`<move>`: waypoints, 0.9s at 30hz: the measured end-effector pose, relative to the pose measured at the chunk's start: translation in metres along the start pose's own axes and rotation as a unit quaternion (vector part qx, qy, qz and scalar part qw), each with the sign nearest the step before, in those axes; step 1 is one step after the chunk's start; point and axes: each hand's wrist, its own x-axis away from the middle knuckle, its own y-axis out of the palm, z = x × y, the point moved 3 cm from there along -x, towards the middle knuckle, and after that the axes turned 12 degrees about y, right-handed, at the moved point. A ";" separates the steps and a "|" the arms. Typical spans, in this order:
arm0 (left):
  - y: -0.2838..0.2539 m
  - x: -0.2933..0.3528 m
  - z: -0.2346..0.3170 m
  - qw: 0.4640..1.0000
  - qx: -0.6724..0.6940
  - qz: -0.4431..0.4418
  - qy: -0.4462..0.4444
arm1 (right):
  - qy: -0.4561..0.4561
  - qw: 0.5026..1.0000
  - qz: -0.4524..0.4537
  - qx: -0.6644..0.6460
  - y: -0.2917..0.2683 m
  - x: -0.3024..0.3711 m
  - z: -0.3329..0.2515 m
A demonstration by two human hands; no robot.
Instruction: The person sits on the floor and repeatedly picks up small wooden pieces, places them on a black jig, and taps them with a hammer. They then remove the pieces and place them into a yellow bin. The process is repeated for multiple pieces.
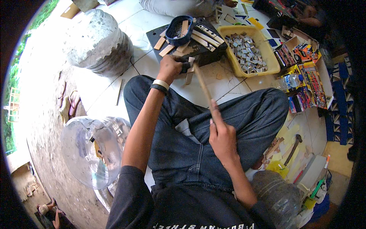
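My right hand (222, 139) is wrapped around a long wooden stick (203, 83), index finger stretched along it. The stick slants up and left to its far end beside my left hand (170, 70). Whether a tool head sits there is too small to tell. My left hand is closed at the near edge of a black block (152, 38), with something dark around its fingertips. A small pale piece (191, 60) shows at those fingertips; what exactly they grip is unclear. Wood strips (206, 39) and a blue oval tub (179, 41) lie on the block.
A yellow basin (273, 71) of small metallic-looking pieces stands right of the block. Further right are a water bottle (291, 81) and colourful printed boxes (312, 82). Big plastic containers (91, 154) stand left. A hammer (293, 149) lies at the right. Another person's leg (179, 5) shows beyond.
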 end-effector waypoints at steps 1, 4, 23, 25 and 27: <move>0.000 -0.002 -0.002 1.000 -0.006 0.002 0.011 | 0.016 1.000 -0.008 0.006 0.000 -0.001 0.001; 0.004 -0.004 -0.008 0.999 0.041 0.013 0.016 | 0.016 1.000 0.006 0.001 0.000 -0.001 0.002; -0.052 0.070 0.080 0.957 0.286 -0.050 0.019 | 0.228 0.938 -0.261 -0.026 -0.044 -0.052 0.019; -0.062 0.088 0.092 0.947 0.322 -0.021 -0.006 | 0.093 0.971 -0.161 0.151 -0.055 -0.068 0.011; -0.065 0.100 0.101 0.916 0.400 -0.012 -0.015 | 0.075 0.994 -0.074 0.031 -0.059 -0.082 0.007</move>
